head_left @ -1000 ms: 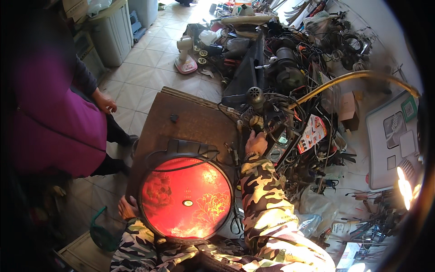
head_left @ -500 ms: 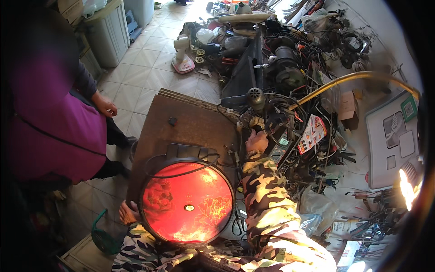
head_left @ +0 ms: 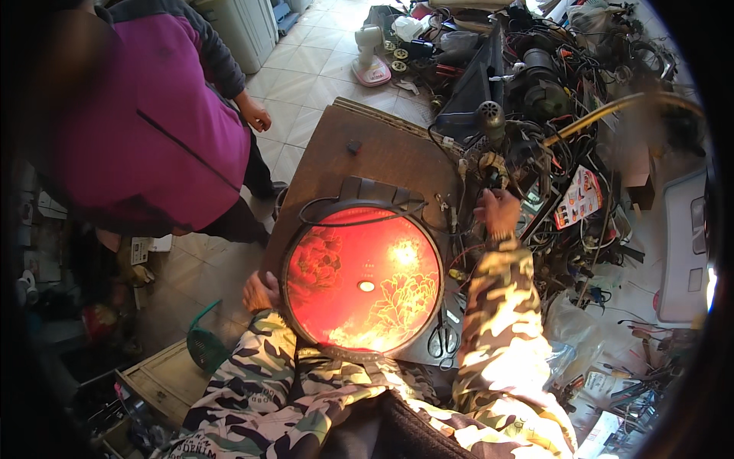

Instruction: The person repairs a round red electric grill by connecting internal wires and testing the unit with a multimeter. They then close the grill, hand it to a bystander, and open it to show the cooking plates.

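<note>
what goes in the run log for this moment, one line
left hand: on rim of round red appliance | right hand: in cable pile | scissors: on board | bystander: left

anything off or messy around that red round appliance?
Yes: a black cord lies loose across the red lid, scissors sit at its right edge, and tangled wires crowd the right hand.

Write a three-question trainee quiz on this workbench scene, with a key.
1. True or false: the left hand rests against the rim of the round red appliance.
2. Where is the right hand? A) on the scissors B) in the tangle of wires at the board's right edge C) on the small fan
3. What lies on the brown board just past the appliance's lower right rim?

Key: 1 true; 2 B; 3 scissors.
</note>
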`<control>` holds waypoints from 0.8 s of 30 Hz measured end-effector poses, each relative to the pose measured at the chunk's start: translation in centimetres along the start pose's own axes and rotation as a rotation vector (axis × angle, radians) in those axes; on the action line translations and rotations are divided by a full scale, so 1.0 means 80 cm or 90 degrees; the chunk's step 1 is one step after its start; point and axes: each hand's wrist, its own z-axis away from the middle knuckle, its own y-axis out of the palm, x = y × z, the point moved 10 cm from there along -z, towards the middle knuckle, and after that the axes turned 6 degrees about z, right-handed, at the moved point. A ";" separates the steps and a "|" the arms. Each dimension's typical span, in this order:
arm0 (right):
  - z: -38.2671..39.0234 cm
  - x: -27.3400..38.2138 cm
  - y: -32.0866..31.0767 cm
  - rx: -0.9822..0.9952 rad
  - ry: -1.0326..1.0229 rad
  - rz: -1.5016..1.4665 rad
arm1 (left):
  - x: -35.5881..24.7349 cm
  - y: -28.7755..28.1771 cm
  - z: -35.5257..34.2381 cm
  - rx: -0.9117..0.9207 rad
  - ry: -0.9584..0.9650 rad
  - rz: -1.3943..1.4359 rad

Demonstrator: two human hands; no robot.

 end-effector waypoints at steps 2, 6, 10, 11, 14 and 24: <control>0.080 -0.003 -0.014 -0.020 -0.011 -0.109 | 0.009 0.004 -0.004 0.068 -0.039 0.141; 0.240 -0.083 -0.022 0.028 0.037 -0.089 | -0.053 -0.069 -0.056 0.032 0.056 0.524; 0.359 -0.191 -0.012 0.073 0.215 -0.202 | -0.228 -0.148 -0.087 0.322 0.274 0.594; 0.374 -0.200 -0.001 0.088 0.252 -0.228 | -0.247 -0.149 -0.092 0.336 0.311 0.556; 0.393 -0.166 0.005 0.124 0.246 -0.211 | -0.295 -0.137 -0.105 0.338 0.453 0.482; 0.404 -0.096 0.025 0.083 0.106 -0.007 | -0.362 -0.037 -0.248 0.200 0.331 0.346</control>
